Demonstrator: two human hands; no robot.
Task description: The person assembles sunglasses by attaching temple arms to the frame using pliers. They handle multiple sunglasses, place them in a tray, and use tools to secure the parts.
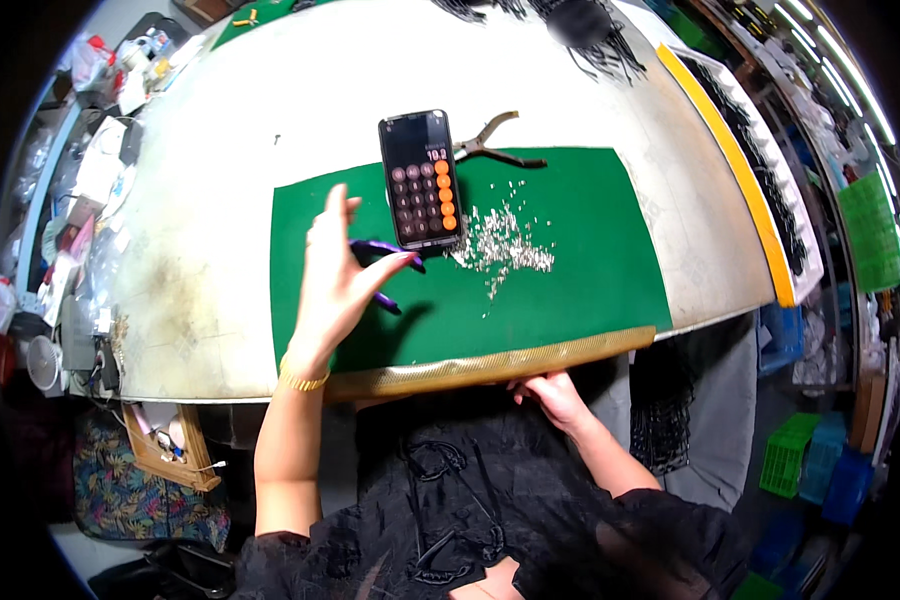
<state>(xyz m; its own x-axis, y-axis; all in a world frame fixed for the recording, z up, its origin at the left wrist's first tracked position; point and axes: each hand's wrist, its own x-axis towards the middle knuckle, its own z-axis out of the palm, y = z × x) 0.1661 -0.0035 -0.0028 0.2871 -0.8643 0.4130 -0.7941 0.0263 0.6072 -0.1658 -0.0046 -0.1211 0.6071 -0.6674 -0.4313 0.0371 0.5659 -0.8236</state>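
Observation:
My left hand [335,265] is over the left part of a green mat [590,290], its fingers stretched up and its thumb spread to the right. Beneath it lies a tool with purple handles [386,302], mostly covered by the hand. Just right of the fingers is a phone [417,235] showing a calculator. Small silvery pieces [510,245] are scattered on the mat beside the phone. Pliers [490,150] with dark handles rest behind them, partly under the phone. My right hand [553,396] is low at the table's front edge, fingers curled; what they hold, if anything, is hidden.
A yellowish ribbed strip [490,365] runs along the mat's front edge. Black stringy bundles [595,40] lie at the far side. On the right stands a white tray with a yellow side [730,170], filled with black strands. Clutter [90,190] lines the left.

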